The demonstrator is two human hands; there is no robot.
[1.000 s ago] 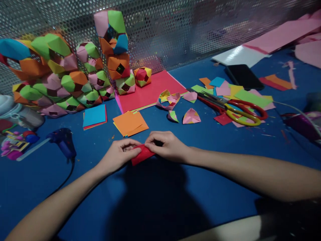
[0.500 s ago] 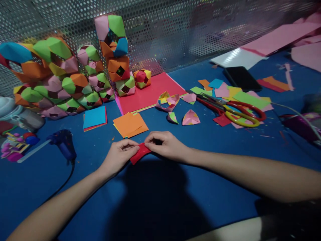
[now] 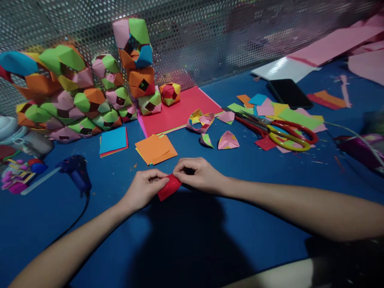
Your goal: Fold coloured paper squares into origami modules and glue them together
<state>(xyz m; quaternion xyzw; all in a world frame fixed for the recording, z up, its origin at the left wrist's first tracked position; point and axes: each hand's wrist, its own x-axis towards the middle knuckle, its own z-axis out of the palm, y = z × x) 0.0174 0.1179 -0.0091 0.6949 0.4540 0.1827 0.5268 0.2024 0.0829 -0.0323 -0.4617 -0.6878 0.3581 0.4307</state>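
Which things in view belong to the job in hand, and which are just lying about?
In the job:
- red paper, pinched by left hand and right hand
- probably the orange squares and blue-topped stack

Lying about, seemingly:
- black phone
- glue gun and scissors, untouched; may be related

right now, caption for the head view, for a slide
Head view: both hands, left and right, pinch red paper above a blue table, near orange sheets.

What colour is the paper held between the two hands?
The paper is red, showing best in the head view.
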